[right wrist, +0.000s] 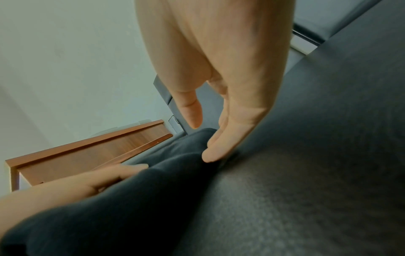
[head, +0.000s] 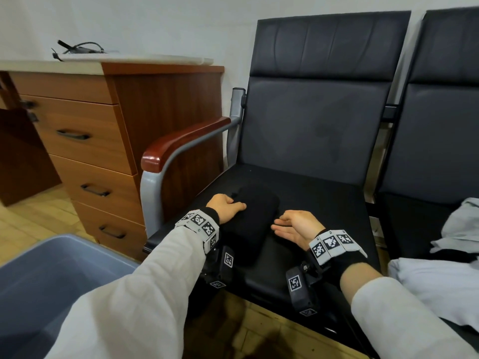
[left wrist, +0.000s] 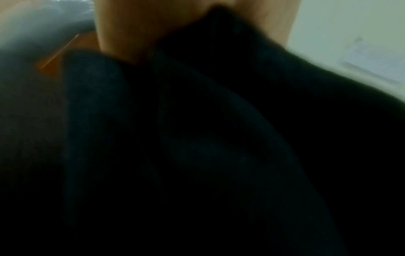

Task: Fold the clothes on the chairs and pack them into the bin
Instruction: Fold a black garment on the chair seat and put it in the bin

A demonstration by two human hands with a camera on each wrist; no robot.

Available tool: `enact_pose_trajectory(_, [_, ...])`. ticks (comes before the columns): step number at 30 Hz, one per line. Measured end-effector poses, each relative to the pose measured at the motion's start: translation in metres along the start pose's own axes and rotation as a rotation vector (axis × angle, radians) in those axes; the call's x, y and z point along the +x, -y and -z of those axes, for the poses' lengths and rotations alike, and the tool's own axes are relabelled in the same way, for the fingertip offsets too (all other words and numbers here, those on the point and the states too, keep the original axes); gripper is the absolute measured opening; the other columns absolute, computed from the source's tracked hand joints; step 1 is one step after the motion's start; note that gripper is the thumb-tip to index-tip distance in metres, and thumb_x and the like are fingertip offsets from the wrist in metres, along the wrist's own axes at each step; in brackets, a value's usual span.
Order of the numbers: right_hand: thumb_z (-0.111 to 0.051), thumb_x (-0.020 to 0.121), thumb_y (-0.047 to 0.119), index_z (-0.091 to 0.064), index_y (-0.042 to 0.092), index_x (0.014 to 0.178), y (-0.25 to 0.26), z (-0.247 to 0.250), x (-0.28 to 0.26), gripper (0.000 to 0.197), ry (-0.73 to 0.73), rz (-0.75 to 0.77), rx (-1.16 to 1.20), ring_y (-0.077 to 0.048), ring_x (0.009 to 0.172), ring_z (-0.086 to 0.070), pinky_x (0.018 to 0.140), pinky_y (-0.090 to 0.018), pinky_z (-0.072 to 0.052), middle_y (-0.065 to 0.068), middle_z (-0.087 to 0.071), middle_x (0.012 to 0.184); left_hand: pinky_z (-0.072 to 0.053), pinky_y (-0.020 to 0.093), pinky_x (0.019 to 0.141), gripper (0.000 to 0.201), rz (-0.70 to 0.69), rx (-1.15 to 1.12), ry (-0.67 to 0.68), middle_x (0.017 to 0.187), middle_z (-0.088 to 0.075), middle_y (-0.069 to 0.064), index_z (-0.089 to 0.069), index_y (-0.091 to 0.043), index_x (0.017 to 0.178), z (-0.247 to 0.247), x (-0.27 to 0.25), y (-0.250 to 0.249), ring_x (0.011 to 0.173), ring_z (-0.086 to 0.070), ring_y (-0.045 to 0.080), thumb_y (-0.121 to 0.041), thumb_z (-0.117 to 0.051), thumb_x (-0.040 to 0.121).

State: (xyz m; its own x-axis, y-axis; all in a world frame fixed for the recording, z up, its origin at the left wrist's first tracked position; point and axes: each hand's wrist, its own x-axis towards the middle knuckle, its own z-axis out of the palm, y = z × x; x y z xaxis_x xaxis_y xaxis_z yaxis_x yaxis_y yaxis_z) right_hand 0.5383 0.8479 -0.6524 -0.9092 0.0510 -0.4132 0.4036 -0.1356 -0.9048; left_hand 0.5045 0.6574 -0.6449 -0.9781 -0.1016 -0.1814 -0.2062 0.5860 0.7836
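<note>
White plain wall (head: pixel 129 27) behind. Wooden drawer cabinet (head: pixel 85 151) at left against it, four drawers with dark handles, pale top with a dark cable bundle (head: pixel 77 47) on it. Light wood-look tile floor (head: pixel 31 218). Two dark padded seats joined side by side; the near one has a grey metal armrest (head: pixel 181 146) capped in red-brown wood. Even, soft indoor light.

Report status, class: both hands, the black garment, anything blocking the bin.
Left hand flat on folded black garment. Right hand open at its edge. Bin left of chair, path clear. Pale clothes wait on next chair.
</note>
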Motion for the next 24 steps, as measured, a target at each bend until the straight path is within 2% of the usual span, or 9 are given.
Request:
enact_pose_trajectory(2, [-0.05,0.097,0.013,-0.043,0.0,0.131,0.0,0.001,0.0,0.037,0.025,-0.012,0.03,-0.026,0.081,-0.063,0.077,-0.033,-0.053,-0.021,-0.06,0.11,-0.052,0.035,0.09,0.028,-0.037,-0.158,0.054,0.095,-0.065,0.008,-0.061,-0.008,0.097,-0.002,-0.001,-0.004,0.089,-0.063,0.021,-0.031,-0.069,0.082])
enact_pose_trajectory(5, [-0.061,0.091,0.037,-0.035,0.004,0.141,0.001,0.005,0.001,0.066,0.058,-0.036,0.089,-0.034,0.094,-0.065,0.081,-0.039,-0.055,-0.025,-0.059,0.116,-0.051,0.024,0.074,0.015,-0.063,-0.323,0.157,0.09,-0.059,-0.001,-0.059,-0.008,0.099,0.0,-0.009,-0.011,0.078,-0.059,0.012,-0.018,-0.064,0.088])
enact_pose_trajectory(7, [-0.068,0.083,0.048,-0.044,0.008,0.134,0.0,0.005,0.002,0.069,0.064,-0.059,0.112,-0.034,0.094,-0.066,0.074,-0.041,-0.057,-0.02,-0.063,0.107,-0.049,0.021,0.074,0.022,-0.065,-0.358,0.204,0.103,-0.057,-0.006,-0.059,-0.005,0.109,0.004,-0.014,-0.015,0.088,-0.059,0.012,-0.016,-0.06,0.091])
enact_pose_trajectory(9, [-0.073,0.076,0.051,-0.055,0.009,0.125,0.0,0.004,0.003,0.066,0.099,-0.084,0.198,-0.03,0.088,-0.069,0.064,-0.036,-0.057,-0.014,-0.068,0.103,-0.043,0.022,0.086,0.043,-0.07,-0.36,0.231,0.127,-0.052,0.001,-0.048,0.0,0.131,0.009,-0.019,-0.017,0.107,-0.055,0.015,-0.017,-0.057,0.092])
enact_pose_trajectory(13, [-0.075,0.078,0.034,-0.065,0.014,0.118,0.006,0.003,0.007,0.046,0.202,-0.086,0.405,-0.026,0.093,-0.072,0.069,-0.037,-0.059,-0.007,-0.072,0.108,-0.036,0.017,0.091,0.055,-0.063,-0.294,0.276,0.143,-0.041,0.005,-0.035,-0.002,0.143,0.02,-0.028,-0.016,0.126,-0.045,0.016,-0.02,-0.054,0.094])
enact_pose_trajectory(17, [-0.066,0.083,0.013,-0.07,0.009,0.103,0.011,-0.004,0.013,0.021,0.186,-0.019,0.346,-0.025,0.085,-0.072,0.074,-0.036,-0.057,-0.012,-0.073,0.102,-0.051,0.013,0.073,0.04,0.01,-0.312,0.339,0.12,-0.061,0.007,-0.051,-0.004,0.129,0.026,-0.033,0.002,0.095,-0.06,0.012,-0.021,-0.054,0.094])
enact_pose_trajectory(19, [-0.066,0.081,0.007,-0.069,0.005,0.104,0.011,-0.011,0.015,0.024,0.111,0.016,0.317,-0.028,0.09,-0.07,0.079,-0.039,-0.056,-0.017,-0.072,0.104,-0.053,0.021,0.079,0.032,0.091,-0.347,0.378,0.103,-0.068,0.004,-0.06,-0.01,0.117,0.029,-0.041,0.013,0.087,-0.065,0.014,-0.028,-0.058,0.092])
enact_pose_trajectory(21, [-0.067,0.079,0.004,-0.065,0.002,0.112,0.012,-0.015,0.017,0.034,0.011,0.077,0.324,-0.032,0.091,-0.07,0.083,-0.043,-0.056,-0.021,-0.07,0.106,-0.053,0.03,0.086,0.03,0.146,-0.336,0.459,0.108,-0.068,0.008,-0.063,-0.009,0.111,0.035,-0.046,0.024,0.092,-0.066,0.019,-0.027,-0.065,0.087])
enact_pose_trajectory(24, [-0.069,0.076,0.002,-0.051,0.007,0.133,0.011,-0.02,0.022,0.06,-0.061,0.141,0.369,-0.031,0.096,-0.069,0.077,-0.041,-0.057,-0.019,-0.068,0.112,-0.058,0.03,0.076,0.029,0.154,-0.331,0.475,0.11,-0.066,0.014,-0.062,-0.003,0.114,0.048,-0.053,0.034,0.085,-0.067,0.021,-0.011,-0.066,0.086])
